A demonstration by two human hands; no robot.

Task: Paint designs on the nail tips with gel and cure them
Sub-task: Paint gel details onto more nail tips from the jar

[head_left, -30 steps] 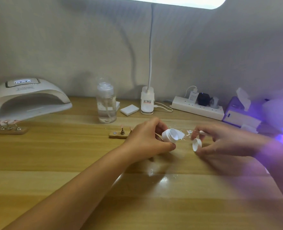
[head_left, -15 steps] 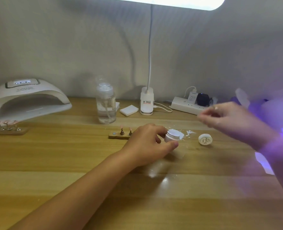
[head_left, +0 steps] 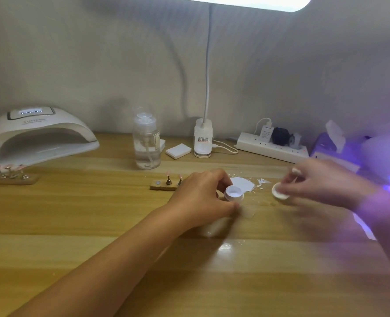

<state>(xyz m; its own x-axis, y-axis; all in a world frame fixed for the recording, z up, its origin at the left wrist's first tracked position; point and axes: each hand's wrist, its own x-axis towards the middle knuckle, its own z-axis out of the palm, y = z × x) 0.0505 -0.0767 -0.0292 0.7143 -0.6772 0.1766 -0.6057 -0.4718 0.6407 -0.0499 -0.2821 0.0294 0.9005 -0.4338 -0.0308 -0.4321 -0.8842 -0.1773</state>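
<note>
My left hand (head_left: 203, 197) grips a small open white gel jar (head_left: 234, 193) standing on the wooden table (head_left: 98, 225). My right hand (head_left: 322, 181), blurred, pinches the jar's white lid (head_left: 279, 193) just above the table to the right of the jar. A white smear of gel (head_left: 243, 184) lies on the table behind the jar. A small wooden stand (head_left: 164, 185) with two pink nail tips sits left of my left hand. A longer stand with several pink nail tips (head_left: 6, 173) lies at the far left, in front of the white curing lamp (head_left: 36, 136).
A clear pump bottle (head_left: 146, 139), a white block (head_left: 178, 151) and a desk lamp base (head_left: 203, 139) stand at the back. A white power strip (head_left: 271, 148) and a tissue box (head_left: 328, 149) are at the back right. Purple light glows at the right edge.
My right hand was lifted away from the lid lying on the table; it has come back down and taken hold of the lid. My left hand stays on the jar.
</note>
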